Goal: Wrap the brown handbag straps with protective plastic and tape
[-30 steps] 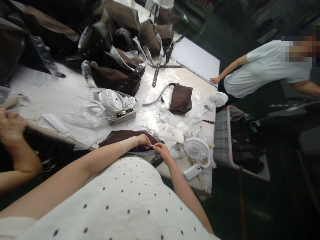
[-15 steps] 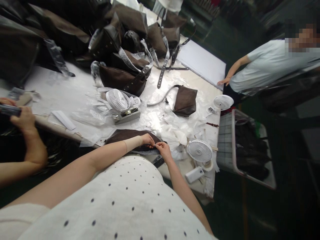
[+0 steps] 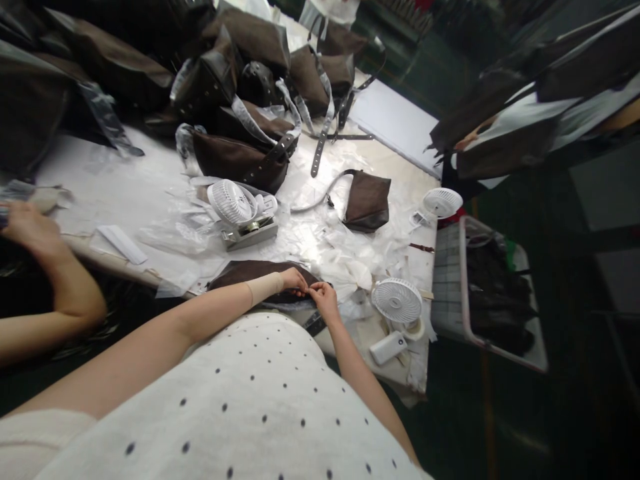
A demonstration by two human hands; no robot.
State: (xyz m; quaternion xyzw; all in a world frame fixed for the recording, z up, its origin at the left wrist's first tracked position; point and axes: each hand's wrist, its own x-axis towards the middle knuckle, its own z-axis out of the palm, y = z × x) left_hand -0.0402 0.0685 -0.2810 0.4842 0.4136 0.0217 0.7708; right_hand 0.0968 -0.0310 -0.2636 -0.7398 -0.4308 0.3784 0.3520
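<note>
A dark brown bag (image 3: 245, 272) lies flat at the near edge of the white table (image 3: 125, 193), right in front of me. My left hand (image 3: 294, 279) and my right hand (image 3: 323, 297) meet at the bag's right end, fingertips pinched together on a small part of it that is too small to make out. A beige band wraps my left wrist. A black strap end (image 3: 314, 323) hangs just below my right hand.
Small white fans (image 3: 397, 301) (image 3: 231, 202) (image 3: 442, 202) stand on the table among torn white wrapping. A brown pouch (image 3: 367, 199) lies mid-table, with several brown bags (image 3: 235, 157) piled behind. A pink-rimmed crate (image 3: 493, 293) sits at the right. Another person's hand (image 3: 27, 227) is at the left.
My hands stay pinched at the bag's end. The person at the far right has been covered by dark bags swinging into view. The hand at the left lowered.
</note>
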